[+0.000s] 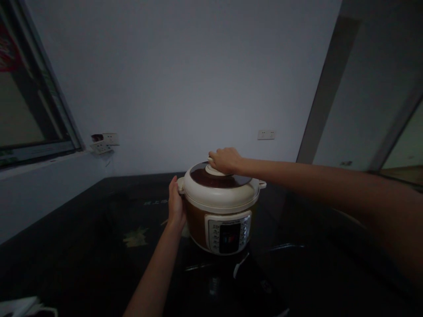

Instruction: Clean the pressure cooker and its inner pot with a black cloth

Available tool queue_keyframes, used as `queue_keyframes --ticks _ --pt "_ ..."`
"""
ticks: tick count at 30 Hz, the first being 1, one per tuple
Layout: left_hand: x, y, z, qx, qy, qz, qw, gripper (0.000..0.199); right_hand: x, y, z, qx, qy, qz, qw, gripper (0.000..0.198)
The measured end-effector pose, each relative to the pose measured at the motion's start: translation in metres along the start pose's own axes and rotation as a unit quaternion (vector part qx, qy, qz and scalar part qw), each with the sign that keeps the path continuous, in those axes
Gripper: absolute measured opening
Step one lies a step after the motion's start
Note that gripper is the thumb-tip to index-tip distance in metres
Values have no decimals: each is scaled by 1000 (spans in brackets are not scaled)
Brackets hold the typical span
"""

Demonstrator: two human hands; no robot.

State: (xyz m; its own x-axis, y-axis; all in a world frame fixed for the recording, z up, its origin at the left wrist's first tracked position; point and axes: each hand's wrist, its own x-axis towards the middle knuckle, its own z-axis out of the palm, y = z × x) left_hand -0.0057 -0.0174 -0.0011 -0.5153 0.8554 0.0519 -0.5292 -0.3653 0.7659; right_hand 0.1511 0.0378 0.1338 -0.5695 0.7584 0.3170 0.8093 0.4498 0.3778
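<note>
An electric pressure cooker [194,222], with a cream lid and rim, brown sides and a front control panel [229,233], stands upright on a dark glossy table. On top of its lid [218,196], my right hand [226,160] is wrapped around the cream lid knob [216,171], which it partly covers. My left hand [176,204] is closed on the cooker's left side handle [180,185], low against the body; some of its fingers are hidden. The right side handle [262,184] sticks out below my right forearm. The lid sits on the body.
Wall sockets [266,134] are behind the cooker, and another socket with a power strip [102,146] is at the left corner. The black tabletop [109,264] meets the wall at the back. A white object [20,306] lies at the lower left. A window [29,88] is on the left.
</note>
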Motion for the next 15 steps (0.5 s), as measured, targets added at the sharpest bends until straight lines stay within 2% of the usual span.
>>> queue_keyframes --ticks 11,15 --pt "0 2 2 -13 4 3 1000 39 -1 0 0 11 1 1 1000 45" --pt "-2 2 1 2 -3 3 1000 44 0 -1 2 13 5 7 1000 45"
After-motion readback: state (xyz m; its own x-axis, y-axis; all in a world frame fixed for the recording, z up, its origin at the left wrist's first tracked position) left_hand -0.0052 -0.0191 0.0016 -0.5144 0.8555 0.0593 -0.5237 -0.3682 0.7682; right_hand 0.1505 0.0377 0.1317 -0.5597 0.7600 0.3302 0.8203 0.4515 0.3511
